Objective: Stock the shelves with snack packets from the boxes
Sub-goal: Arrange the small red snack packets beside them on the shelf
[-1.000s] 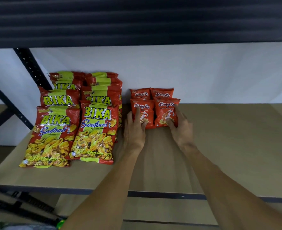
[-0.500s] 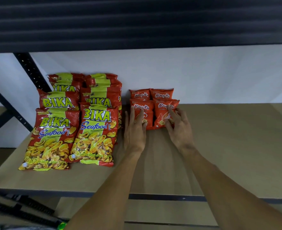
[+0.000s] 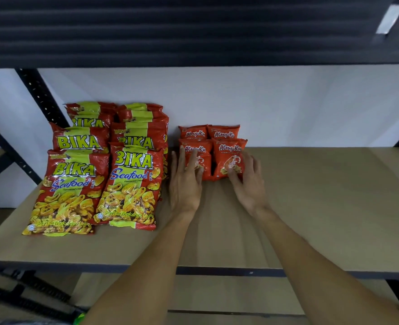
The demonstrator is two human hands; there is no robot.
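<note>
**Two hands on the little orange packets**

We see a brown shelf [image 3: 322,207] with a white wall [image 3: 287,102] behind it. In the middle of the picture, close to the wall, sit four little orange packets. Two are in front and two are behind, all packed close.

The left hand [image 3: 185,186] lies on the front left packet [image 3: 206,148]. Its fingers are straight and only rest on the packet's face, so it grasps nothing. The right hand [image 3: 249,186] is at the front right packet [image 3: 229,158]. Its fingers lie loose and nearly straight along the packet's right side, and its thumb touches the bottom edge. It does not clasp the packet. The back left packet [image 3: 192,132] and the back right packet [image 3: 224,133] peek out over the front two.

On the left of the picture lie big red, yellow and green BIKA bags. They make two rows that go back to the wall, each bag partly on top of the next. The front left bag [image 3: 65,195] comes nearest the shelf's front edge. The front right bag [image 3: 130,188] touches it, and the left hand is just beside this bag.

A black post [image 3: 41,95] with small holes slants in the upper left. A dark shelf above [image 3: 193,26] fills the top of the picture. A lower board [image 3: 229,294] shows at the bottom.
</note>
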